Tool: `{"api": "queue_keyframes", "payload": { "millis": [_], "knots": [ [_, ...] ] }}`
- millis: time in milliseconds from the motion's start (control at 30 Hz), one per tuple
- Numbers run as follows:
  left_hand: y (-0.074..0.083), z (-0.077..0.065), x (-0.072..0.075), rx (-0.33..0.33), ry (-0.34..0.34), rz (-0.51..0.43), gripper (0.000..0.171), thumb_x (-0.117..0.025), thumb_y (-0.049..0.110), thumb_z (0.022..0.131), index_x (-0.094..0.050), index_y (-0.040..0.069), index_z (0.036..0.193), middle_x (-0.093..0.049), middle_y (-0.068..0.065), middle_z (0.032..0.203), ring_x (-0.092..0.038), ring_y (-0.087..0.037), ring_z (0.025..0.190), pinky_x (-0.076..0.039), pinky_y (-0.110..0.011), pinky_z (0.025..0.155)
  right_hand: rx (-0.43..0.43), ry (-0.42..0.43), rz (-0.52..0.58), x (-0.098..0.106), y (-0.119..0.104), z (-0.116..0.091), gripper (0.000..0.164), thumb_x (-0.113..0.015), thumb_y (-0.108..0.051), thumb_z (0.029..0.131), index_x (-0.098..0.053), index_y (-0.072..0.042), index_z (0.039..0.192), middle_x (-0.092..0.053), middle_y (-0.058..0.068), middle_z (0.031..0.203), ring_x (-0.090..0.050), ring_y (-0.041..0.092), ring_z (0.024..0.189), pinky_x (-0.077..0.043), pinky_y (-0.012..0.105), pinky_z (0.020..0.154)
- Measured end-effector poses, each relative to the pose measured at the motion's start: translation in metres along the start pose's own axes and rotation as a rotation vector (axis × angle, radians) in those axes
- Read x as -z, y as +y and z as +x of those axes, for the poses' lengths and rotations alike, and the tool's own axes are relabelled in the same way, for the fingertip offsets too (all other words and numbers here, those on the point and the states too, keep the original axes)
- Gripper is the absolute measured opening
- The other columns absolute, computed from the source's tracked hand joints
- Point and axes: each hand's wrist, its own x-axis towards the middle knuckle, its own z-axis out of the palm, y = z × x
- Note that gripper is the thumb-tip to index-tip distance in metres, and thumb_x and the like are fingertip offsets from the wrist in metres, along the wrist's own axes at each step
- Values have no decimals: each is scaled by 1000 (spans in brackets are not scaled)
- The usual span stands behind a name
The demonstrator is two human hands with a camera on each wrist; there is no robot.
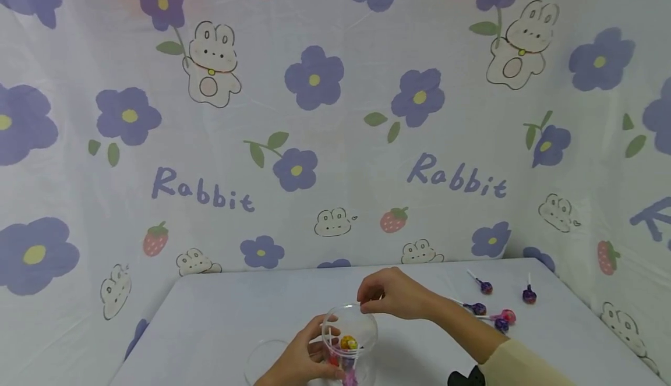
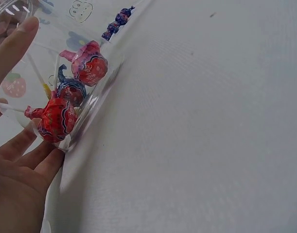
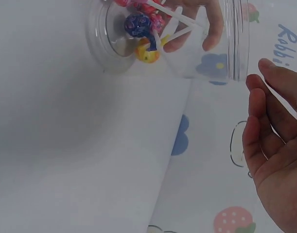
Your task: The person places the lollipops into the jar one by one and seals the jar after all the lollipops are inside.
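Observation:
My left hand (image 1: 301,356) grips a clear plastic jar (image 1: 374,333) around its side, thumb toward me and fingers behind the wall. Several wrapped lollipops lie inside at the bottom; a red lollipop (image 2: 58,121), a pink lollipop (image 2: 92,68) and a dark blue lollipop (image 2: 72,92) show in the left wrist view. A yellow lollipop (image 3: 147,51) rests against the wall, white sticks pointing toward the mouth. At the jar's open rim hovers my right hand (image 1: 395,296), its fingers loosely bent with nothing between them, fingertips right by the rim in the right wrist view.
Several more lollipops lie on the white table (image 1: 220,298) at the right, among them a purple lollipop (image 1: 529,296) and a pink lollipop (image 1: 508,316). A clear round lid (image 1: 249,356) lies left of the jar. Behind the table hangs a rabbit-and-flower patterned curtain (image 1: 356,141).

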Motion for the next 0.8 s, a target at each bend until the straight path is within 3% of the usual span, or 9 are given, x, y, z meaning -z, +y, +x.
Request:
{"api": "queue_keyframes", "payload": {
  "millis": [367, 633, 800],
  "knots": [
    [1, 1, 0, 10, 11, 13, 85, -91, 14, 81, -44, 17, 151, -58, -16, 136, -63, -36, 121, -52, -46, 100, -37, 37, -21, 18, 10, -16, 6, -79, -14, 93, -75, -13, 96, -71, -8, 90, -68, 12, 82, -59, 27, 75],
    [1, 1, -1, 14, 3, 28, 86, -91, 16, 82, -42, 14, 153, -59, -15, 135, -62, -36, 123, -52, -46, 101, -86, 60, -46, 33, 22, -37, 6, -78, -17, 94, -74, -14, 98, -72, -8, 90, -69, 13, 85, -59, 28, 78],
    [1, 1, 1, 2, -3, 27, 84, -91, 16, 82, -44, 17, 151, -58, -16, 135, -63, -34, 122, -52, -45, 101, -99, 93, -64, 43, 30, -50, 6, -77, -16, 94, -74, -13, 99, -72, -8, 90, -69, 13, 85, -59, 29, 78]
  ]
}}
